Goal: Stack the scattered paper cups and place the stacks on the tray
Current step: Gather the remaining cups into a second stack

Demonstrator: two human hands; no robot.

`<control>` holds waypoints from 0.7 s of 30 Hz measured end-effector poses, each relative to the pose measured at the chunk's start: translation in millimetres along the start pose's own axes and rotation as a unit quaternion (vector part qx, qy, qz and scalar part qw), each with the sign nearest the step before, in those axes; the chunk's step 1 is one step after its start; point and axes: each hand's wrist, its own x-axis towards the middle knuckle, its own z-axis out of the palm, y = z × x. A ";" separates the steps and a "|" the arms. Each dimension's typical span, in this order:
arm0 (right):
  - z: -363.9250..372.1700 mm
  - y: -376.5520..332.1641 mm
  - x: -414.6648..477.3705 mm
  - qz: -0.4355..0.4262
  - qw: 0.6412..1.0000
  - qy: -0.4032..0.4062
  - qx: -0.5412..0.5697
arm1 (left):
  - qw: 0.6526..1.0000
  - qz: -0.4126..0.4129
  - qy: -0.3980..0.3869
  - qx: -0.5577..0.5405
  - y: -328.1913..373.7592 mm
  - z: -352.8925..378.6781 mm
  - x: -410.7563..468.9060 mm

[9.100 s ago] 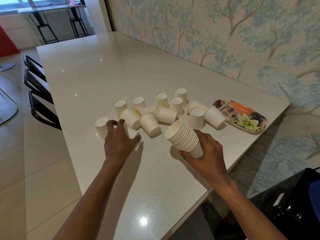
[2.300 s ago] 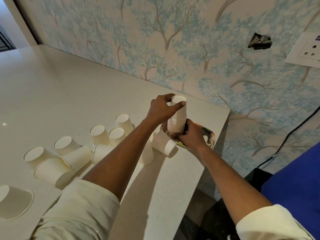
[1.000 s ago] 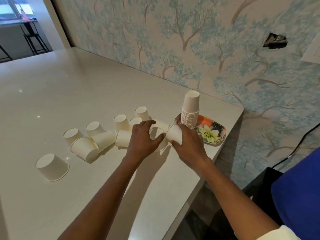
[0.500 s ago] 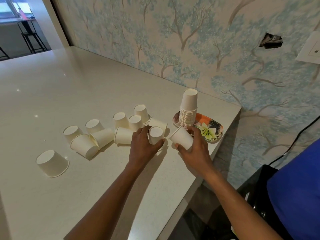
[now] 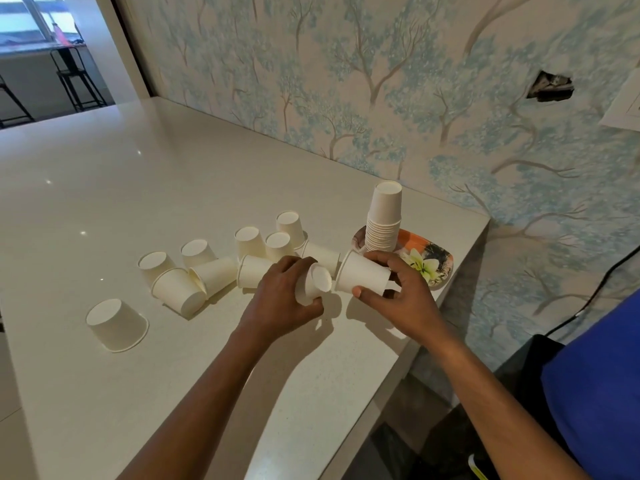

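One stack (image 5: pixel 384 216) stands on the tray (image 5: pixel 437 271); most cups are still unstacked.
Your left hand (image 5: pixel 280 299) fingers grip a cup (image 5: pixel 311 285), your right hand (image 5: pixel 405 299) fingers grip a second cup (image 5: pixel 362 273). The stack rises just beyond your right fingers. Roughly ten loose cups (image 5: pixel 176 292) lie on the table (image 5: pixel 173 393), left of them.

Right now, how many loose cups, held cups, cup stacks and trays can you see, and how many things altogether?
Loose cups: 10
Held cups: 2
Cup stacks: 1
Trays: 1
Total: 14
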 end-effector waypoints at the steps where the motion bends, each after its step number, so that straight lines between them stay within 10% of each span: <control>1: 0.2 -1.2 0.2 0.000 1.000 -0.013 -0.006 | 1.000 0.002 -0.015 0.023 0.2 0.2 -0.1; 12: 11.7 7.5 -1.3 0.114 0.987 -0.040 0.107 | 0.996 0.049 -0.078 -0.017 9.1 6.4 -3.5; 21: 25.9 11.1 -7.8 0.212 0.930 -0.018 0.299 | 0.932 -0.091 -0.011 -0.351 17.7 24.7 -11.2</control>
